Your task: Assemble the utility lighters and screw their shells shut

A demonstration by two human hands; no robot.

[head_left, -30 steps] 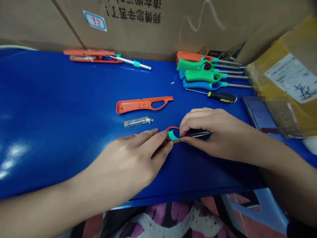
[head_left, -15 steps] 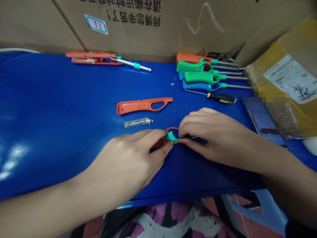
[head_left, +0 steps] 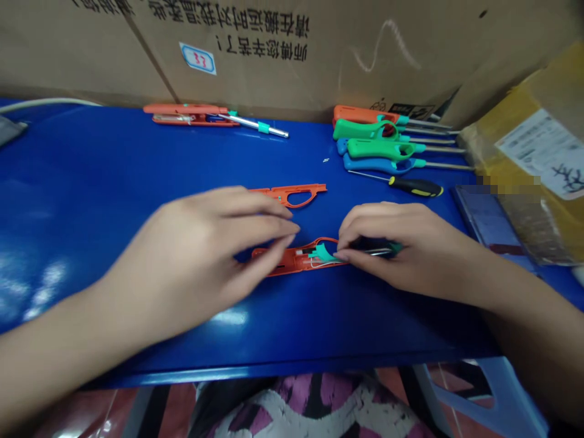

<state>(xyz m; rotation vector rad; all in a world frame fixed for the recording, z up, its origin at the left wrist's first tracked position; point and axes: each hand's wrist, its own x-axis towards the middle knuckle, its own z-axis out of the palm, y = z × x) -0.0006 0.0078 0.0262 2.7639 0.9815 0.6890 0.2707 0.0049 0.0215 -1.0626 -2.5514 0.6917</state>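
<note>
An opened orange lighter shell (head_left: 292,260) lies on the blue table (head_left: 114,182), with a teal trigger (head_left: 325,252) and inner parts showing. My right hand (head_left: 392,249) is closed on the shell's front end, pinching the metal nozzle beside the trigger. My left hand (head_left: 205,255) hovers just left of the shell, fingers stretched out towards the right, thumb underneath, nothing visible in it. It covers the left part of a second orange half shell (head_left: 298,193) lying behind.
Several assembled lighters (head_left: 378,143) in orange, green and blue lie at the back right, a black-and-yellow screwdriver (head_left: 413,185) in front of them. Another opened orange lighter (head_left: 196,114) lies at the back left. Cardboard boxes (head_left: 274,48) line the back, with a yellow parcel (head_left: 533,152) on the right.
My left hand has lifted off the lighter shell and moved back and left, now hiding the clear fuel tube. My right hand keeps its pinch on the nozzle end.
</note>
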